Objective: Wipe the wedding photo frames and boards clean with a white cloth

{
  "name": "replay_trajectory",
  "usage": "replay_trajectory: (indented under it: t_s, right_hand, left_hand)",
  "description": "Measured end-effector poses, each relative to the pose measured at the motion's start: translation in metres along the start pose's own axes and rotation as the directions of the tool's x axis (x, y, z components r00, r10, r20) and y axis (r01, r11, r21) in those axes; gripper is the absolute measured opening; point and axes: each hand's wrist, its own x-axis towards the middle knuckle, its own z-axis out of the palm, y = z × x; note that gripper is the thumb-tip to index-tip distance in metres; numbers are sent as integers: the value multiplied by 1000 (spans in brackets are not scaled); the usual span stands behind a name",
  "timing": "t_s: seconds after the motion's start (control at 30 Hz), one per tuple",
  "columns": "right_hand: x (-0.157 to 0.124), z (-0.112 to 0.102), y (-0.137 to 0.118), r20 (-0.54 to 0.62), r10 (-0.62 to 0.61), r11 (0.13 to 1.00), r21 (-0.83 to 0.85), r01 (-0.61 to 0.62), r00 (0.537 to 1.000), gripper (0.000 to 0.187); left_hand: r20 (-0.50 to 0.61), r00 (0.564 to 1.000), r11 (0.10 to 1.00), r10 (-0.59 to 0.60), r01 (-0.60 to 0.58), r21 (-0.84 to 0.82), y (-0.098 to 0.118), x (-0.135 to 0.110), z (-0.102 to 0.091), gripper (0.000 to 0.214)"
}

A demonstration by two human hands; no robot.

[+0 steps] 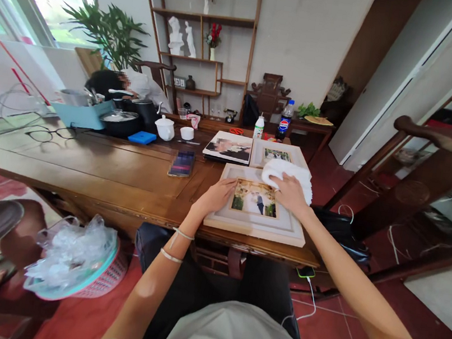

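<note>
A framed photo [256, 201] with a pale border lies flat on the wooden table in front of me. My left hand [220, 193] rests on the frame's left side, fingers stretched toward the picture. On the frame's upper right, my right hand [290, 193] presses and grips a folded white cloth [289, 173]. The cloth also overlaps a second framed photo [257, 150] just behind. Left of that one is a photo album [229, 147] or similar flat piece with a picture on its top. The cloth hides part of both frames.
A phone [182, 163], white teapot [165, 128], white cup [186, 133], blue box [142, 138] and glasses [46, 134] lie leftward on the table. A cola bottle [284, 123] and white bottle [259, 127] stand behind. A basket [108, 274] of plastic bags is on the floor. Another person leans at the far left.
</note>
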Motion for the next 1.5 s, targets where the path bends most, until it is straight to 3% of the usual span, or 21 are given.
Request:
replay_trajectory:
  t_s: [0.2,0.37,0.47,0.57,0.73,0.83,1.0,1.13,1.3,1.5]
  right_hand:
    - [-57,-25,-64,67,-186,976,128,177,980,52]
    - [-93,-51,-107,33,-374,882,321,344,927,56]
    - [-88,-48,-101,38,-358,888,322,328,933,56]
    - [-69,-33,-73,74,-290,935,236,266,954,55]
    - [-38,-15,-33,87,-96,995,46,92,992,53]
    - [-36,-21,-45,88,-55,998,27,53,995,46]
    - [-56,-38,-110,70,-274,951,169,259,959,37]
    - [-60,-36,-141,37,-252,958,149,244,967,31]
    - [-59,-30,-139,20,-248,962,125,243,969,32]
    - [-72,-44,-118,101,-277,950,178,257,955,33]
  left_hand:
    - [0,1000,1000,9,-9,3,0,0,1,42]
    - [16,998,997,67,-66,-41,-3,-2,-3,43]
    - [32,997,996,77,-76,-38,-4,-1,-3,44]
    - [28,999,999,44,-44,-13,-3,1,-1,39]
    - [4,1000,1000,16,-16,-2,-1,1,3,40]
    - [-2,1000,1000,0,0,-23,-1,2,2,40]
    - [10,1000,995,2,-1,-104,-6,6,-3,38]
    - [55,998,986,-39,47,-159,-8,8,-8,38]
    - [21,998,984,-55,58,-170,-3,6,-9,39]
    - [7,998,995,-61,62,-83,3,4,-3,37]
